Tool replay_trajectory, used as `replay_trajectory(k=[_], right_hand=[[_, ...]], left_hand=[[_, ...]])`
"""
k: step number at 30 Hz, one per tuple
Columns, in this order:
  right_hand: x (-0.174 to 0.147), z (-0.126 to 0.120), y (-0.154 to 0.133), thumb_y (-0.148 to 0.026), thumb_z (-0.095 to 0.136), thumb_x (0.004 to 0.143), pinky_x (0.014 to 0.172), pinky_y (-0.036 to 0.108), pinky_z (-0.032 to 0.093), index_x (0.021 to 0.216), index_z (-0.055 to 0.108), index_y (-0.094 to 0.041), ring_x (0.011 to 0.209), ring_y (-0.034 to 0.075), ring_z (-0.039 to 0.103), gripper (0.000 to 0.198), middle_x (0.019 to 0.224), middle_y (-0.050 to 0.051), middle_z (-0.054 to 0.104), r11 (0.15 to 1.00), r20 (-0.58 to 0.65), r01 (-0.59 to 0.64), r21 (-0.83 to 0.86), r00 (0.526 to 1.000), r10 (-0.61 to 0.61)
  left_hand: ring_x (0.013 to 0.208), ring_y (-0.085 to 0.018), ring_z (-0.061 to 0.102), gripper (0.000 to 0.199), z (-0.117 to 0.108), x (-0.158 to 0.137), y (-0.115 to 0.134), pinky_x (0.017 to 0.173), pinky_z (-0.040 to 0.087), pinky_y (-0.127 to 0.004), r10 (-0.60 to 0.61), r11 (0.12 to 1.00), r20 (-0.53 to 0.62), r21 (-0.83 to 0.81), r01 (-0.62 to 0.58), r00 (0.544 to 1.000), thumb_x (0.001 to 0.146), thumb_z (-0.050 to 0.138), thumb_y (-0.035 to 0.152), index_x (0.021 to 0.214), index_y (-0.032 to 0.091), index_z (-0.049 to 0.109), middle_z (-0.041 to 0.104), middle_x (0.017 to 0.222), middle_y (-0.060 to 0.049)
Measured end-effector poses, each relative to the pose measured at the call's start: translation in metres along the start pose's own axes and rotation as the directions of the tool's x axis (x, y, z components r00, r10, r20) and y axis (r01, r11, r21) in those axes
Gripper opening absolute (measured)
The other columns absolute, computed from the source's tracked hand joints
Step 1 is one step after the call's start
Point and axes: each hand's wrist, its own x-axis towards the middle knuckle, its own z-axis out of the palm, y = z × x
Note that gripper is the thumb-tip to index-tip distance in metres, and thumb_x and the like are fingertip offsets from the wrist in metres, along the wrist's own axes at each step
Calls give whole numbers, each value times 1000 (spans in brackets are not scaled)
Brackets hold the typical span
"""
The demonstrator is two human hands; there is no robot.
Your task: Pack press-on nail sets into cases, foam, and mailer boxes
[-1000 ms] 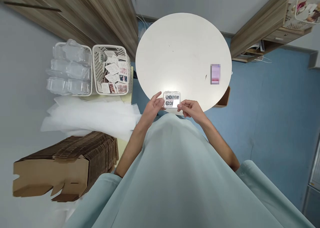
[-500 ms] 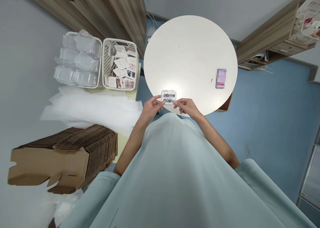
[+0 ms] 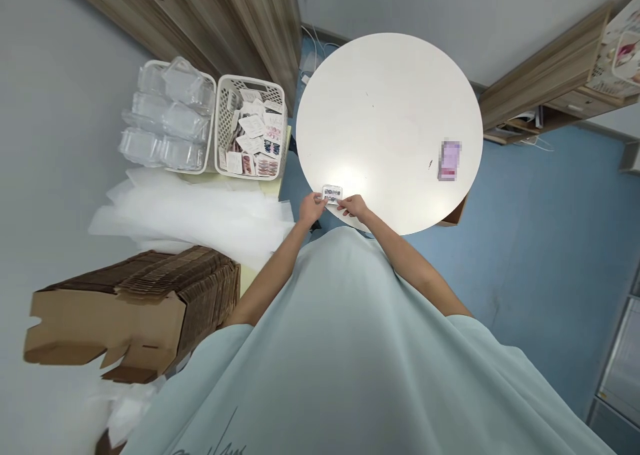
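Observation:
A small clear plastic box of press-on nails (image 3: pixel 333 192), with two rows of dark and grey nails, is at the near edge of the round white table (image 3: pixel 385 102). My left hand (image 3: pixel 312 208) pinches its left side, thumb at the lower corner. At the lower right corner, the fingers of my right hand (image 3: pixel 354 206) are closed on the box too. Whether the box rests on the tabletop or is held just above it, I cannot tell.
A blurred purple item (image 3: pixel 449 160) lies at the table's right. To the left stand a basket of nail cards (image 3: pixel 251 130), a basket of clear plastic boxes (image 3: pixel 167 112), white foam sheets (image 3: pixel 195 208) and a stack of folded brown cartons (image 3: pixel 135 308).
Both hands have moved forward with the press-on nail box, away from my body, and it looks smaller and flatter now. The whole view has shifted slightly.

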Motion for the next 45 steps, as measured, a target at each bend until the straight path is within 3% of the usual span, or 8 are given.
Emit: replay_trajectory(k=[6,16,20,24,27,31,38,45], right_hand=[[20,10,7,-16,77,99,45,22,43,83,73,-12,48,9,59,18,84,12,82,996,-39,-85,-6,996,85],[2,-3,4,-19,69,105,52,20,50,91,73,-14,54,8,63,16,99,11,84,998,11,-45,-38,999,46],[-31,-10,-7,-28,71,105,63,20,57,101,75,-16,69,10,70,13,105,9,84,998,83,59,6,995,-60],[-72,-2,-27,-54,83,94,80,26,64,96,76,-20,93,18,77,35,101,7,82,978,222,152,143,958,-181],[-97,18,-49,-71,87,83,87,33,66,91,76,-22,100,22,77,50,99,6,80,962,334,204,183,907,-256],[-115,65,-84,-77,85,80,88,34,65,91,75,-24,98,22,77,55,97,4,79,949,443,284,139,839,-316],[-120,165,-128,-76,86,80,88,35,63,87,73,-23,83,18,74,56,88,3,79,935,655,354,26,701,-284],[-111,231,-128,-69,85,84,90,31,60,92,73,-22,99,20,76,49,95,4,81,917,681,382,-112,702,-210]], left_hand=[[112,-27,79,38,8,14,-3,100,56,-34,1,977,49,211,-12,999,102,68,30,137,16,71,84,115,-12],[130,-32,71,46,-1,8,-11,111,53,-40,35,982,64,183,-47,997,101,64,31,144,17,67,77,141,-15],[123,-30,74,42,-19,-16,-24,108,57,-41,71,997,127,28,-75,989,98,66,32,136,16,71,78,136,-14],[104,-27,78,39,-41,-63,-33,91,64,-39,141,942,226,-330,-61,964,94,72,44,124,19,74,82,117,-11],[102,-25,78,40,-64,-102,-32,94,63,-40,197,850,178,-521,-78,964,92,76,52,119,21,76,82,117,-10],[103,-24,77,43,-99,-138,-40,95,61,-39,213,769,35,-623,-145,976,93,75,56,118,21,74,80,120,-10],[97,-21,75,33,-146,-153,-94,91,61,-37,94,707,-231,-669,-229,968,90,70,39,117,18,73,79,113,-8],[94,-22,75,29,-175,-153,-147,92,63,-41,-60,725,-291,-670,-159,955,93,72,36,115,19,73,77,121,-11]])
